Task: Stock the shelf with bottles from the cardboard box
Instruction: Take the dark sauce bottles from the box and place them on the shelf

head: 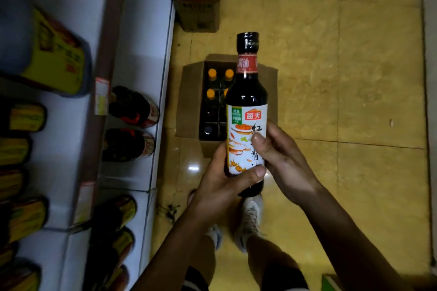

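Dark glass, white label: a bottle upright in mid-air, over the near edge of the open box. Gripped low by the left hand, thumb curled across the label's bottom edge. Clasped on its right side by the right hand, thumb pressed on the label's front. Inside the box, on the yellow tiled floor, orange-capped bottles standing in rows. To the left, a white shelf carrying dark bottles. Below the hands, pale shoes.
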